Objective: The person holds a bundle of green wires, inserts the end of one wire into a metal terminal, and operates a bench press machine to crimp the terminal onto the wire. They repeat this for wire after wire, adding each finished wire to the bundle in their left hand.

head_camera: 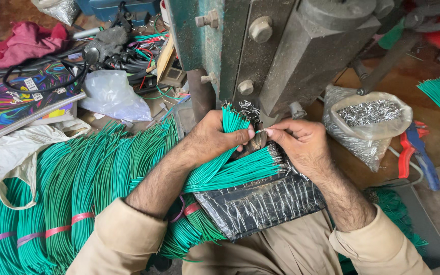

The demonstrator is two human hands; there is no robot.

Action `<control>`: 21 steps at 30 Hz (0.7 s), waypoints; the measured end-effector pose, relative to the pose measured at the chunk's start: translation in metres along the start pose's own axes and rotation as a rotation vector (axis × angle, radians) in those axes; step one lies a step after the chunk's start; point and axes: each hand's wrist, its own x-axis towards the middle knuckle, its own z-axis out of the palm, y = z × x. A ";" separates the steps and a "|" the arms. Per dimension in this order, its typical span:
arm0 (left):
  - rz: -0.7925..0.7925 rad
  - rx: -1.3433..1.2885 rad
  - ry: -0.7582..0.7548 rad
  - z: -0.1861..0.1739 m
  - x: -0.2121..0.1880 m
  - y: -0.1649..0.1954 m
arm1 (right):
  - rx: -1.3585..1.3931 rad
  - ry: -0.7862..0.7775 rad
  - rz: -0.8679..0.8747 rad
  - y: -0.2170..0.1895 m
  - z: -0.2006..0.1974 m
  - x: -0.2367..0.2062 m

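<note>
Two hands are in view: the left hand (215, 137) and the right hand (301, 140). One press machine (276, 51) stands at far centre. One open bag of metal terminals (367, 125) sits to its right. Green wires (77, 188) at near left are too many to count. One colourful book (11, 104) and one red cloth (24, 40) lie far left. One blue-and-red tool (418, 153) lies right.
</note>
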 end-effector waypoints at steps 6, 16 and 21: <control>0.053 0.020 -0.024 -0.003 -0.003 0.001 | 0.117 -0.109 -0.130 -0.019 -0.014 -0.013; 0.032 -0.148 -0.060 0.000 -0.002 0.000 | -0.573 -0.265 -0.038 -0.036 -0.046 -0.033; 0.049 -0.111 -0.032 -0.001 -0.003 0.002 | -0.361 -0.169 0.234 -0.007 -0.055 -0.033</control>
